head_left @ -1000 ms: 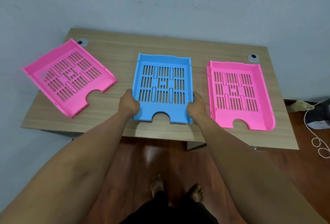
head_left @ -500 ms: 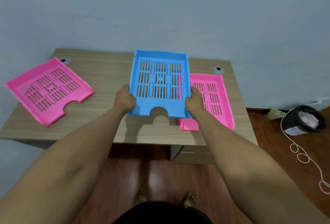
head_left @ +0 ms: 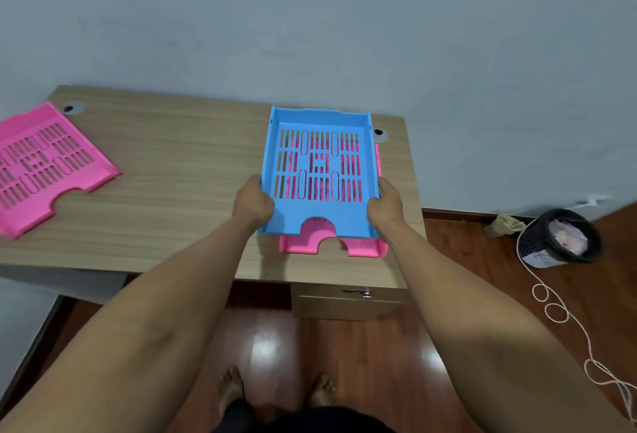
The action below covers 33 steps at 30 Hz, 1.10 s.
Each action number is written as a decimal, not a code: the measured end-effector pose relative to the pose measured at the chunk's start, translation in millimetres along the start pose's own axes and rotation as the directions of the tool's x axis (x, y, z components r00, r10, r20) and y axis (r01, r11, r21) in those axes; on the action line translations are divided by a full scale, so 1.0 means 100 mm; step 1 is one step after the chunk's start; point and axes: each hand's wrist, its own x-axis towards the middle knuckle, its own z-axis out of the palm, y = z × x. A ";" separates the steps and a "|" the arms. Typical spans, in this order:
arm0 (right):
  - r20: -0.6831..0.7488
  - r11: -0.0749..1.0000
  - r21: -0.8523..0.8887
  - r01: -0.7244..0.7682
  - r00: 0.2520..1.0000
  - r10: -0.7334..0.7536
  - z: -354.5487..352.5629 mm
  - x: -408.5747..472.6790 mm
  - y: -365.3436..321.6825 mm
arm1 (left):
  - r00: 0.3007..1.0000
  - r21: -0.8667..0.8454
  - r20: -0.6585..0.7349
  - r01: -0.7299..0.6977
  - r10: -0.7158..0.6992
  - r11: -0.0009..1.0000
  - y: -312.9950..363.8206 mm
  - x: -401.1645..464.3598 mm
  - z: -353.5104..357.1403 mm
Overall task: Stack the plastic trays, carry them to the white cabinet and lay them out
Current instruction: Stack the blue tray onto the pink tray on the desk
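Observation:
I hold a blue slotted plastic tray (head_left: pixel 319 122) by its two sides, my left hand (head_left: pixel 253 200) on its left edge and my right hand (head_left: pixel 385 203) on its right edge. It sits directly over a pink tray (head_left: pixel 358 248) at the right end of the wooden desk (head_left: pixel 179 163). Only the pink tray's front edge and a strip on the right show, plus pink seen through the blue slots. Whether the blue tray rests in it or hovers above, I cannot tell. A second pink tray (head_left: pixel 44 163) lies at an angle on the desk's left end.
The desk stands against a grey wall, with a drawer (head_left: pixel 348 298) under its right end. On the wooden floor to the right stand a black waste bin (head_left: pixel 558 238) and a loose white cord (head_left: pixel 565 322). My bare feet are below the desk edge.
Both hands lifted the blue tray from the desk's middle and carried it right, over the right-hand pink tray, which it now covers almost fully. My view shifted right.

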 end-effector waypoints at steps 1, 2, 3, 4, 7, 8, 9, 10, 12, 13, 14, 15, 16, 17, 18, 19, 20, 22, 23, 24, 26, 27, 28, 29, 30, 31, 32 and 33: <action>0.005 1.000 0.007 -0.008 1.000 0.008 -0.06 0.03 0.07 | 1.000 0.000 0.005 0.007 -0.007 1.000 0.02 -0.02 0.08; 0.008 1.000 0.007 -0.022 1.000 0.022 -0.11 0.04 0.13 | 1.000 -0.001 0.012 0.013 -0.013 1.000 0.04 -0.03 0.16; 0.007 0.999 0.008 -0.032 0.999 0.032 -0.15 0.07 0.20 | 1.000 -0.002 0.024 0.017 -0.017 1.000 0.06 -0.04 0.23; 0.009 0.999 0.014 -0.042 0.999 0.042 -0.18 0.08 0.24 | 0.999 0.000 0.033 0.017 -0.017 1.000 0.06 -0.03 0.29; 0.006 0.998 0.007 -0.060 0.998 0.060 -0.25 0.14 0.37 | 0.998 0.009 0.051 0.025 -0.026 1.000 0.08 -0.02 0.43; 0.007 0.997 0.000 -0.072 0.997 0.072 -0.26 0.16 0.40 | 0.998 0.012 0.052 0.030 -0.031 0.999 0.07 -0.02 0.48; 0.008 0.997 -0.001 -0.082 0.997 0.082 -0.26 0.19 0.45 | 0.998 0.013 0.051 0.040 -0.041 0.999 0.07 -0.02 0.51; 0.012 0.996 -0.001 -0.089 0.996 0.089 -0.26 0.21 0.48 | 0.998 0.012 0.046 0.051 -0.051 0.999 0.06 -0.02 0.55; 0.016 0.996 0.003 -0.092 0.996 0.092 -0.25 0.26 0.54 | 0.997 -0.001 0.039 0.072 -0.071 0.997 0.05 -0.02 0.58; 0.011 0.996 0.006 -0.085 0.996 0.085 -0.25 0.27 0.55 | 0.996 -0.011 0.042 0.075 -0.074 0.997 0.04 -0.01 0.58; 0.008 0.997 0.005 -0.078 0.997 0.077 -0.25 0.25 0.53 | 0.996 -0.018 0.046 0.075 -0.074 0.997 0.03 0.00 0.58; 0.001 0.998 0.004 -0.070 0.998 0.070 -0.26 0.24 0.52 | 0.996 -0.028 0.050 0.076 -0.075 0.997 0.02 0.02 0.58; -0.007 0.998 0.010 -0.066 0.998 0.066 -0.27 0.22 0.49 | 0.995 -0.040 0.057 0.083 -0.081 0.996 0.02 0.03 0.56; -0.004 0.997 0.030 -0.071 0.997 0.071 -0.28 0.21 0.47 | 0.993 -0.061 0.072 0.100 -0.096 0.993 0.03 0.04 0.55; 0.008 0.994 0.053 -0.096 0.995 0.096 -0.28 0.21 0.46 | 0.988 -0.092 0.095 0.130 -0.121 0.987 0.03 0.06 0.55; 0.026 0.988 0.081 -0.130 0.991 0.128 -0.29 0.22 0.47 | 0.981 -0.136 0.118 0.166 -0.151 0.977 0.03 0.06 0.55; 0.050 0.980 0.097 -0.172 0.985 0.167 -0.30 0.22 0.46 | 0.974 -0.180 0.136 0.205 -0.182 0.962 0.02 0.07 0.55; 0.091 0.967 0.102 -0.232 0.971 0.223 -0.31 0.26 0.47 | 0.960 -0.242 0.165 0.262 -0.226 0.934 0.01 0.08 0.54; 0.101 0.962 0.100 -0.252 0.965 0.243 -0.31 0.27 0.48 | 0.954 -0.261 0.182 0.282 -0.240 0.923 -0.01 0.10 0.54; 0.105 0.958 0.100 -0.268 0.961 0.258 -0.33 0.27 0.48 | 0.947 -0.277 0.199 0.302 -0.253 0.912 -0.02 0.11 0.54; 0.112 0.949 0.140 -0.284 0.956 0.269 -0.36 0.28 0.48 | 0.932 -0.329 0.230 0.347 -0.282 0.878 -0.03 0.13 0.52; 0.123 0.941 0.172 -0.292 0.954 0.273 -0.36 0.28 0.47 | 0.923 -0.358 0.245 0.371 -0.297 0.857 -0.04 0.14 0.51; 0.132 0.935 0.191 -0.299 0.952 0.278 -0.36 0.27 0.46 | 0.914 -0.386 0.261 0.393 -0.310 0.834 -0.04 0.15 0.49; 0.139 0.932 0.204 -0.300 0.951 0.276 -0.37 0.26 0.45 | 0.907 -0.410 0.276 0.410 -0.318 0.814 -0.05 0.16 0.48; 0.141 0.936 0.193 -0.296 0.952 0.272 -0.36 0.25 0.45 | 0.902 -0.423 0.289 0.421 -0.321 0.802 -0.05 0.18 0.47; 0.140 0.938 0.184 -0.294 0.952 0.271 -0.35 0.24 0.45 | 0.900 -0.425 0.297 0.425 -0.320 0.799 -0.05 0.18 0.46; 0.139 0.942 0.168 -0.291 0.953 0.270 -0.35 0.24 0.46 | 0.900 -0.421 0.298 0.423 -0.318 0.803 -0.06 0.19 0.46; 0.135 0.943 0.161 -0.292 0.953 0.272 -0.34 0.24 0.46 | 0.902 -0.414 0.295 0.419 -0.316 0.808 -0.06 0.20 0.47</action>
